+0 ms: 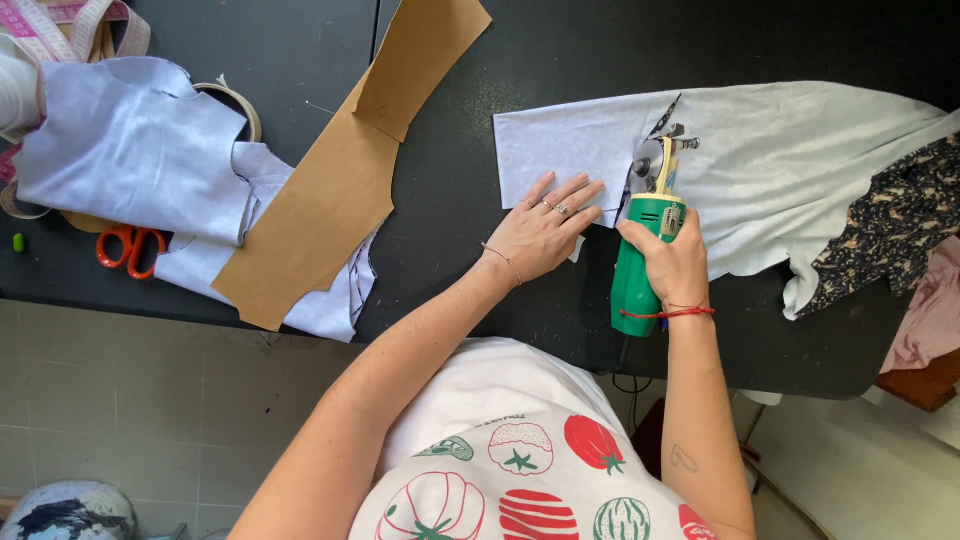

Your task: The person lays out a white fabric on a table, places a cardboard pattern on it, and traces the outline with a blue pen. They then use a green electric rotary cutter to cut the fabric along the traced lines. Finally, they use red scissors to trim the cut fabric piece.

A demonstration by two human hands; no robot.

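My right hand (678, 262) kept a closed grip on the green cutter (643, 255); my left hand (540, 232) lay flat, fingers spread, on the fabric (580, 140) atop the tabletop (450, 200).

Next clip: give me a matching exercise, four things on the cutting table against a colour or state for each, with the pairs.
Things:
1. electric fabric cutter
2. scissors
3. paper pattern piece
4. left hand

Descriptions:
A. brown, lying partly over pale fabric
B. flat, fingers spread on the pale fabric
C. green body, gripped by the right hand
D. orange handles, partly under fabric at the table's near edge

Pairs: 1-C, 2-D, 3-A, 4-B
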